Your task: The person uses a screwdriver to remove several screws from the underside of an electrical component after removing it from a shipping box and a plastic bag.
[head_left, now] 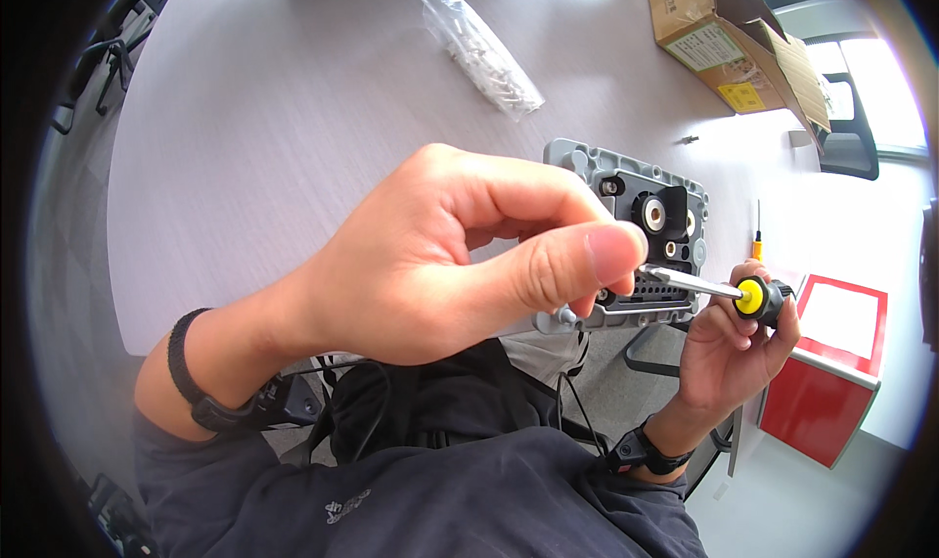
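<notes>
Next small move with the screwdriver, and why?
I'd probably bring the screwdriver down toward the grey-and-black unit: the right hand grips its yellow-and-black handle, the left hand is by its tip, which seems raised off the unit.

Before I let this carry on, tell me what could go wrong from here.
The left hand has its thumb right by the tip of the screwdriver that the right hand holds, so a slip might jab it. The grey housing sits at the near edge of the table; a hard push could perhaps tip it off. The small dark piece lies loose beyond the housing and might get knocked away and lost.
</notes>
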The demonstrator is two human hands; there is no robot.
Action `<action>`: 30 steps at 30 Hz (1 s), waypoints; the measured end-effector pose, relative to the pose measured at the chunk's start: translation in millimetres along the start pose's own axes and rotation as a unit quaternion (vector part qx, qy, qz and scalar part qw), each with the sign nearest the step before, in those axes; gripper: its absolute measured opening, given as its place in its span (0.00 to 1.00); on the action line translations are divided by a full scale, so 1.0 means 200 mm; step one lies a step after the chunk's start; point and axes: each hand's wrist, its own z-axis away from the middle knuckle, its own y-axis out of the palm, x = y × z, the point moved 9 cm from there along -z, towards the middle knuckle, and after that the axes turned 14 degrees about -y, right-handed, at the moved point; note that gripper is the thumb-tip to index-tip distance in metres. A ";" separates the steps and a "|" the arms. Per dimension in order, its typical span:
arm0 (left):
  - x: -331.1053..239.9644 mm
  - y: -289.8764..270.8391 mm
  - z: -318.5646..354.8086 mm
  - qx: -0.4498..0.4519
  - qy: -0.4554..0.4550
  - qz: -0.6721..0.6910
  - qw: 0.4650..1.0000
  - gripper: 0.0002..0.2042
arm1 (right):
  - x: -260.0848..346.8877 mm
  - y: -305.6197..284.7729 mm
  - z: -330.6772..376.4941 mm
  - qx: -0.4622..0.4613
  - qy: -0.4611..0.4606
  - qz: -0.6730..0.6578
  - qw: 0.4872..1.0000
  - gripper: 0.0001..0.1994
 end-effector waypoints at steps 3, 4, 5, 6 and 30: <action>0.00 0.01 0.00 0.018 -0.004 0.009 1.000 0.14 | 0.00 0.01 0.00 0.035 -0.002 0.018 0.999 0.16; 0.00 0.01 0.00 0.018 -0.004 0.009 1.000 0.14 | 0.00 0.02 -0.01 0.044 0.003 0.007 0.999 0.16; 0.00 0.01 0.00 0.026 -0.012 0.023 0.999 0.13 | -0.01 0.03 -0.01 0.053 0.009 -0.005 0.999 0.17; 0.00 0.02 0.00 0.035 -0.019 0.036 0.999 0.12 | -0.01 0.02 -0.02 0.053 0.009 -0.005 0.999 0.17; -0.07 0.04 0.02 -0.095 0.145 -0.422 0.890 0.16 | 0.52 0.39 -0.05 0.225 -0.321 0.243 0.887 0.15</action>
